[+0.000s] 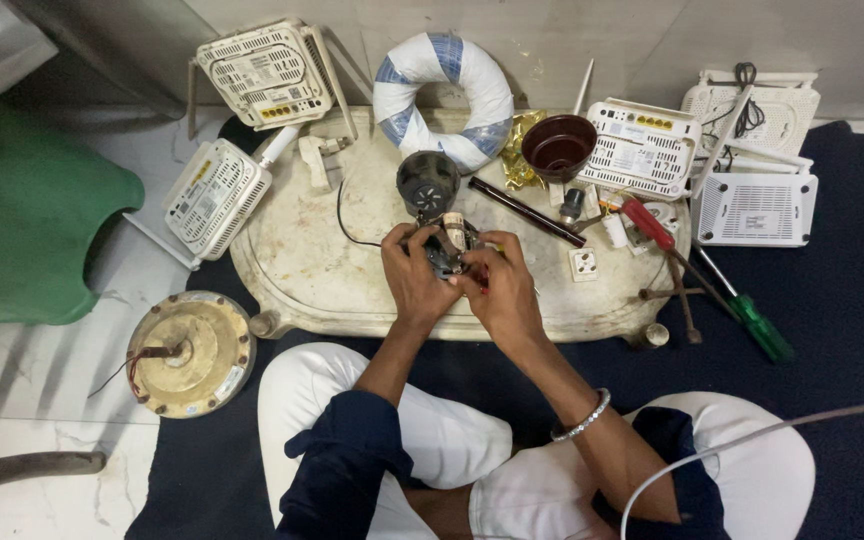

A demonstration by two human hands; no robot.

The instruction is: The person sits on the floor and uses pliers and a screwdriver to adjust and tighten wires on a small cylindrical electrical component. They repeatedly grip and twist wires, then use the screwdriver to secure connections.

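A small dark motor assembly [447, 250] is gripped between both hands just below the round black fan housing [427, 182]. The left hand [414, 275] is closed on its left side, the right hand [500, 290] on its right. Its long axis runs up toward the housing, equally near both hands.

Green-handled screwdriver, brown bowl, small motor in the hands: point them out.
green-handled screwdriver [762, 328], head view, on the green handle.
brown bowl [558, 147], head view, on its inner wall.
small motor [446, 252], head view, on the dark body between both hands.
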